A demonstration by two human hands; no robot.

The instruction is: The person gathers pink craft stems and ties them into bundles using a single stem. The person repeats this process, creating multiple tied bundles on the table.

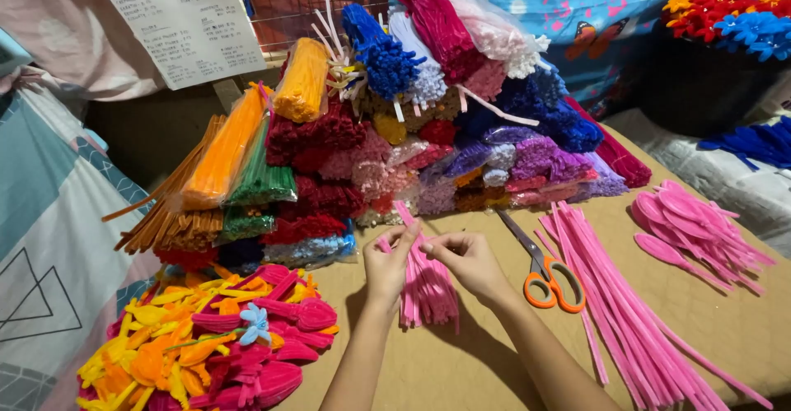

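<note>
Both hands — left hand (387,264) and right hand (468,261) — are pinching a bundle of pink pipe cleaners (426,283) (fingertips closed on it) above the tabletop (461,361), orange-handled scissors (545,275) lying nearby.

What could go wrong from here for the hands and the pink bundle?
Left hand and right hand pinch a bundle of short pink fuzzy pipe cleaners only at its top, so stems may slip loose. The orange-handled scissors lie open beside the right wrist, which might snag them.
</note>
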